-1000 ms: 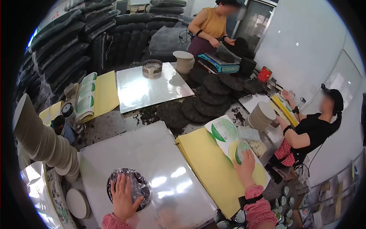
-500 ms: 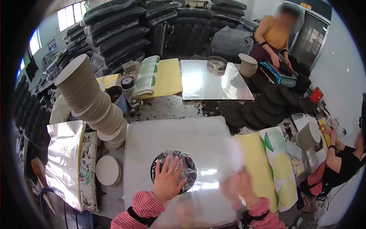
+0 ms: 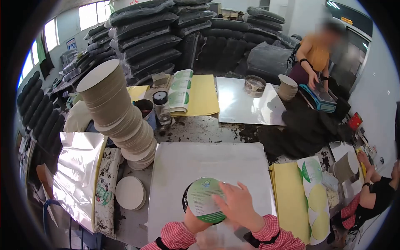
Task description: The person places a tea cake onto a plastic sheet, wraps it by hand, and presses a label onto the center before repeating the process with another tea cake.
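Head view: a round green-and-white paper label point(image 3: 204, 200) is lying over a dark foil-wrapped disc point(image 3: 185, 199) on a silver sheet point(image 3: 200, 160).
The right hand point(image 3: 239, 206) is pressing the label, grip spread flat; the left hand point(image 3: 192, 220) is hiding its grip beneath it, so I cannot tell its state.

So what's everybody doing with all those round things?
The person wearing the camera has the right hand flat on a round green-and-white label, which covers a dark round disc on a silvery sheet. The left hand sits at the disc's near edge, mostly hidden. A leaning stack of pale discs stands to the left. A yellow sheet with more labels lies to the right. Farther back, a person in a yellow top handles something on a blue tray beside dark round cakes.
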A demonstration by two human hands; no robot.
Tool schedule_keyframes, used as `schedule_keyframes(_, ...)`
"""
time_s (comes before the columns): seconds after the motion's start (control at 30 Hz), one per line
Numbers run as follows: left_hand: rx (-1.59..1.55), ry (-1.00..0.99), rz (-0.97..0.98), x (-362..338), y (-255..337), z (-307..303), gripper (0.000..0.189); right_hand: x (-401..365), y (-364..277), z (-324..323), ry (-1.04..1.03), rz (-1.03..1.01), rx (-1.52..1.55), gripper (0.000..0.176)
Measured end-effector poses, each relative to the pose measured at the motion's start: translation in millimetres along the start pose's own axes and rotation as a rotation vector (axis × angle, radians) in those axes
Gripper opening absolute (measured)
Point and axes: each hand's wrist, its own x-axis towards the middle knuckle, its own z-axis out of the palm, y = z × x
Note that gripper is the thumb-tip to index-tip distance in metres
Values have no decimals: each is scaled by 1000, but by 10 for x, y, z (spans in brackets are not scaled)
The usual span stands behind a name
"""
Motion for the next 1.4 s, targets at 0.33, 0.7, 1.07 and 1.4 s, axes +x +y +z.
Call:
schedule_keyframes(0.33,233,210,4,-26,60,-124,62,62,314,522,35,-304,621,72)
schedule_keyframes(0.7,-40,434,-469,-377,-486,-256,46,114,-32,606,-155,-388,-182,78)
schedule_keyframes(1.07,445,420,380,-245,1202,374,21,-90,607,662,169,-111,117,97)
schedule_keyframes(1.4,580,289,-128,-648,1213,139,13,-657,-425,1374,-953,-195,859,44)
